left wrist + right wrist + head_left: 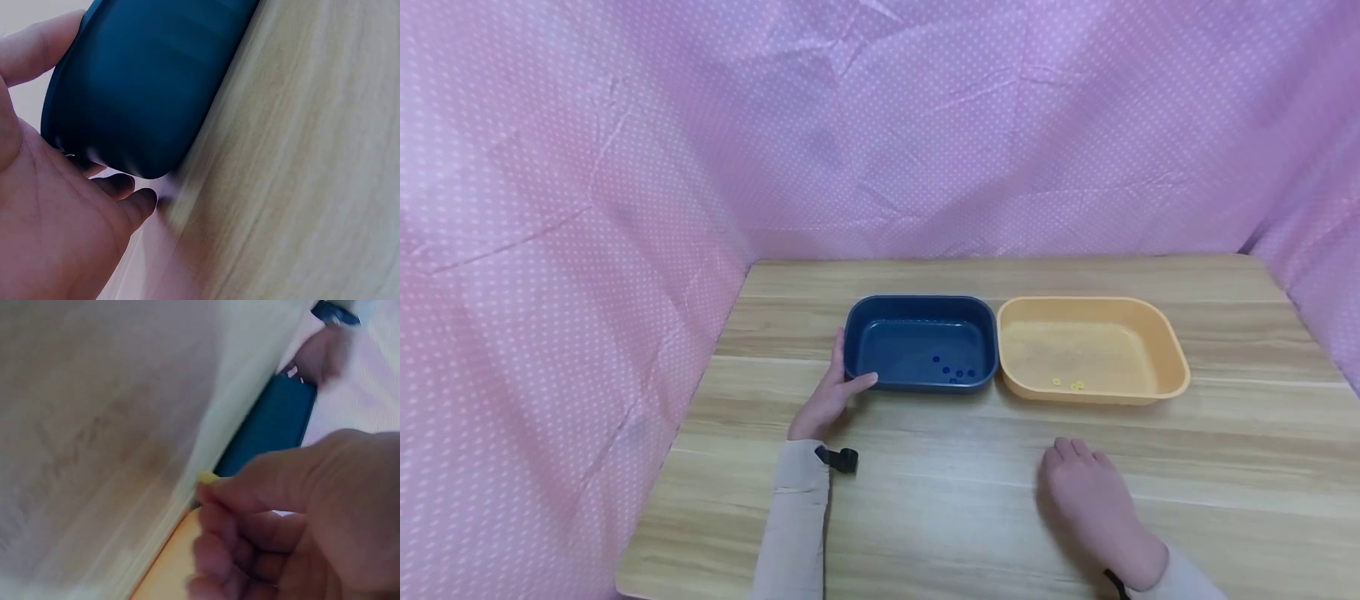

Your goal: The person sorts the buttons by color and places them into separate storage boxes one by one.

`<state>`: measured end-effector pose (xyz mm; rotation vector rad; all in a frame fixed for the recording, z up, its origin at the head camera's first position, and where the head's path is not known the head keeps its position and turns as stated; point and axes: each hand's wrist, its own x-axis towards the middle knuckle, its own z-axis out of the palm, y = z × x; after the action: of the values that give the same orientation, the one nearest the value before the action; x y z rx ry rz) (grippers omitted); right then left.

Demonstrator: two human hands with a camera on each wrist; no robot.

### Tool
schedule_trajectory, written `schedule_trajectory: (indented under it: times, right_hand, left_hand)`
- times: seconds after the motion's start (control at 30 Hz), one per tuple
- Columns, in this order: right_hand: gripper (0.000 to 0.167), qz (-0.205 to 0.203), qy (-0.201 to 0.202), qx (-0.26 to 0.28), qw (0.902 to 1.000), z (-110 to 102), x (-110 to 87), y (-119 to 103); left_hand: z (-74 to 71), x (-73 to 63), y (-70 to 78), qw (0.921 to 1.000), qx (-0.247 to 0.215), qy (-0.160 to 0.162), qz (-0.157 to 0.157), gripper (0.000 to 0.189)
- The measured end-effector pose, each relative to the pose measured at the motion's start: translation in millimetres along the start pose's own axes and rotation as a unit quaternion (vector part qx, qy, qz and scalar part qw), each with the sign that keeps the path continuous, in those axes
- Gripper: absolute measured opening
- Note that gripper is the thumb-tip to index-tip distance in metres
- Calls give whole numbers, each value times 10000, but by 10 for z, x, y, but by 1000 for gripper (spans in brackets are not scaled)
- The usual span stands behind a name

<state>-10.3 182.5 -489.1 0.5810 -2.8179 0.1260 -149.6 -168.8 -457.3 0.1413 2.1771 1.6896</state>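
Note:
My left hand (829,398) grips the left end of a dark blue plastic tub (921,387), the thumb at its front rim and the fingers along its outer side. In the left wrist view the tub's wall (150,87) lies between thumb and fingers. My right hand (1093,504) is over the table in front of a yellow-orange tub (1093,397). In the right wrist view its thumb and forefinger pinch a small yellow piece (207,477), mostly hidden by the fingertips. Several small dark blue rings (959,374) lie in the blue tub, and small yellow rings (1077,386) in the yellow-orange one.
Side by side, the two tubs stand on a light wood-grain table (940,492), near its back half. A pink dotted cloth (925,150) hangs behind the table and at its sides. Dark straps (838,459) are worn at the wrists.

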Motion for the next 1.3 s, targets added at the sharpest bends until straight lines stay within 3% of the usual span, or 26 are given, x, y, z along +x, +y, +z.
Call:
schedule_trajectory:
  times: [0.17, 0.23, 0.3, 0.4, 0.5, 0.6, 0.7, 0.8, 0.9, 1.07, 1.3]
  right_hand:
    - [8, 459, 402, 1095, 9921, -61, 81, 118]
    - [10, 700, 338, 1546, 9849, -108, 104, 148]
    - [6, 1027, 174, 2043, 9734, -153, 118, 165]
    - [2, 1557, -194, 2815, 9467, -199, 138, 206]
    - [16, 2187, -527, 3541, 9078, -215, 164, 279]
    - [35, 2845, -709, 4202, 8588, -226, 196, 379]
    - [47, 3456, -704, 4964, 7932, -245, 217, 475]
    - [41, 3745, -571, 5800, 7212, -261, 227, 553]
    - [39, 3836, -394, 6408, 6638, -259, 226, 601]
    - [42, 3826, -150, 6892, 6151, -246, 222, 654]
    - [24, 3750, 415, 7351, 5633, -250, 250, 699]
  left_hand:
    - [11, 8, -2, 10000, 26, -10, 12, 102]
    - [3, 62, -104, 10000, 41, 35, 37, 102]
    - [-3, 109, -209, 9999, 44, 97, 55, 101]
    - [-11, 182, -353, 9996, 45, 222, 153, 100]
    - [6, 185, -366, 9991, 32, 300, 287, 99]
    - [10, 183, -374, 9988, 29, 315, 365, 99]
    - [1, 174, -372, 9990, 24, 284, 331, 99]
    - [-13, 177, -361, 9994, 71, 207, 270, 100]
    - [-24, 174, -317, 9997, 72, 95, 219, 100]
    - [-15, 86, -126, 9998, 154, -12, 129, 101]
    - [-5, 34, -36, 9998, 187, -4, 102, 99]
